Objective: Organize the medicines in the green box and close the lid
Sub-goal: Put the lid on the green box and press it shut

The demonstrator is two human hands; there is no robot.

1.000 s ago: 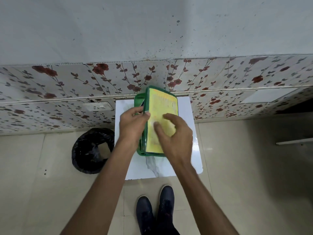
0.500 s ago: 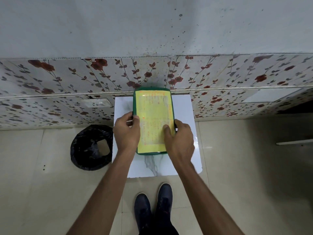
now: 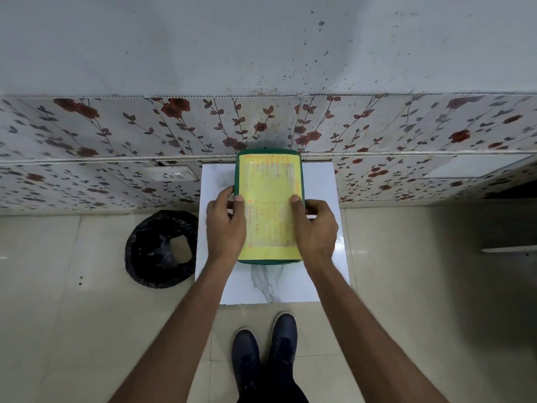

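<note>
- A pair of dark shoes (image 3: 266, 365) is seen nearest, planted on a beige tiled floor (image 3: 421, 301).
- Just beyond them, a small white marble-patterned table (image 3: 325, 184) is seen, set against a floral-tiled wall (image 3: 116, 135).
- A rectangular green plastic box (image 3: 268, 261) is stood on the table, its lid, covered by a yellow printed label (image 3: 270, 205), laid flat on top.
- The left hand (image 3: 225, 228) is clamped on the left edge, thumb pressed on the lid.
- The right hand (image 3: 315, 228) is clamped on the right edge, thumb likewise on top.
- Whether the lid is latched cannot be told; if pressed unevenly, one side could be left unseated.
- The medicines are hidden inside; a tall one could hold the lid up.
- A black-lined bin (image 3: 161, 248) is stood left of the table.
</note>
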